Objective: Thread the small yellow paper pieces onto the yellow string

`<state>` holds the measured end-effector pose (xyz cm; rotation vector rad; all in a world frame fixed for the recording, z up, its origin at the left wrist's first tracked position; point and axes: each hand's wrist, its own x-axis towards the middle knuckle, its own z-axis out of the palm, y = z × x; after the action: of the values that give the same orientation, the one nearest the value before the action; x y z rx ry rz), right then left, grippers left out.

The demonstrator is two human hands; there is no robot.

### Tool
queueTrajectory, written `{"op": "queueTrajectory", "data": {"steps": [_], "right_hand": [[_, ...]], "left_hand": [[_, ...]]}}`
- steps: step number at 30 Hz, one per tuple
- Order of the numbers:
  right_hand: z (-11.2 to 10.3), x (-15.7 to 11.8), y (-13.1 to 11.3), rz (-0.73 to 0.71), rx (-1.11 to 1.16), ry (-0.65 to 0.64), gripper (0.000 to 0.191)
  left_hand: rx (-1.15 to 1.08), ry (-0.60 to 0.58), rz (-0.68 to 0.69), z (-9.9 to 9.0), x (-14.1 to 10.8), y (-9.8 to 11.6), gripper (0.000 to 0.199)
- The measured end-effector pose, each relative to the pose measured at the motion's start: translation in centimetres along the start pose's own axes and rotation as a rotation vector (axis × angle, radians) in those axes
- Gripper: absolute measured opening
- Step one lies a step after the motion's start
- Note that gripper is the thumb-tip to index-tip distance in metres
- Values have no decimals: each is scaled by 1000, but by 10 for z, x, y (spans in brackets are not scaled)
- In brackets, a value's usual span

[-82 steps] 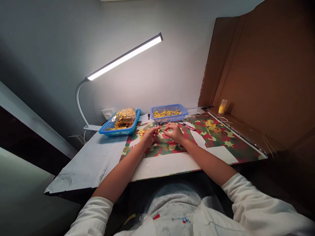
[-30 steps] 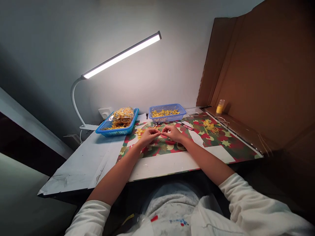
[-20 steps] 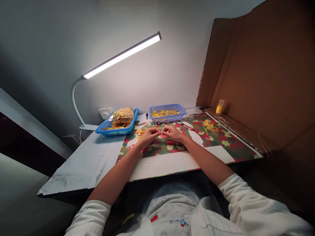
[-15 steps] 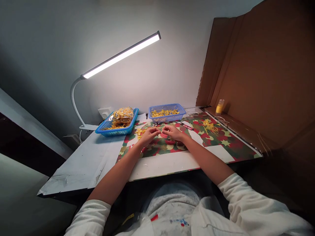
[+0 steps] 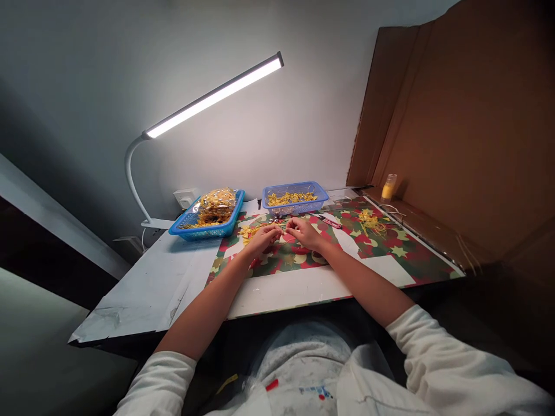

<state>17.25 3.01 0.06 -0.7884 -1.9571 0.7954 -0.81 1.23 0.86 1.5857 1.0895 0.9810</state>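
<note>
Above the camouflage-patterned mat (image 5: 303, 260), my left hand (image 5: 265, 238) and my right hand (image 5: 303, 232) almost meet at the fingertips. Both are closed in a pinch on a thin yellow cord (image 5: 283, 230), of which only a little shows between the fingers. Yellow ribbon pieces (image 5: 246, 232) lie just beyond my left hand. Small metal bits and more strands are behind the fingers, partly hidden. Right of my right hand rests a pair of red-handled snips or a cutter (image 5: 332, 223), its kind hard to make out.
A blue basket (image 5: 203, 233) with yellow pieces and a clear bag stands at the left. Behind my hands is a purple-blue basket (image 5: 296, 207) of yellow ribbons. A yellow cord pile (image 5: 371, 222), a small bottle (image 5: 388, 189), a lamp (image 5: 214, 95) and cardboard (image 5: 455, 115) surround the mat.
The fingertips have shifted slightly and my right hand's fingers are a little more bent. Both hands stay together in the same spot; the view has moved a touch.
</note>
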Motion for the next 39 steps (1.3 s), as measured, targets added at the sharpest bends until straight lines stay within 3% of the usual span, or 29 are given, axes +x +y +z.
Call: {"op": "queueTrajectory", "data": {"steps": [4, 11, 16, 21, 28, 39], "right_hand": [[4, -2, -4, -53, -22, 65, 13], [8, -3, -5, 86, 59, 31, 19], [13, -2, -1, 147, 29, 128, 20], [13, -3, 1, 74, -82, 203, 18], [14, -4, -1, -50, -350, 218, 9], [15, -4, 3, -79, -368, 183, 15]], "left_hand": [[-7, 14, 1, 1, 0, 0, 23], [137, 99, 155, -1, 3, -4, 29], [332, 155, 238, 1, 1, -1, 28], [453, 206, 270, 4, -1, 0, 25], [454, 188, 242, 4, -1, -1, 22], [393, 82, 194, 5, -4, 4, 20]]}}
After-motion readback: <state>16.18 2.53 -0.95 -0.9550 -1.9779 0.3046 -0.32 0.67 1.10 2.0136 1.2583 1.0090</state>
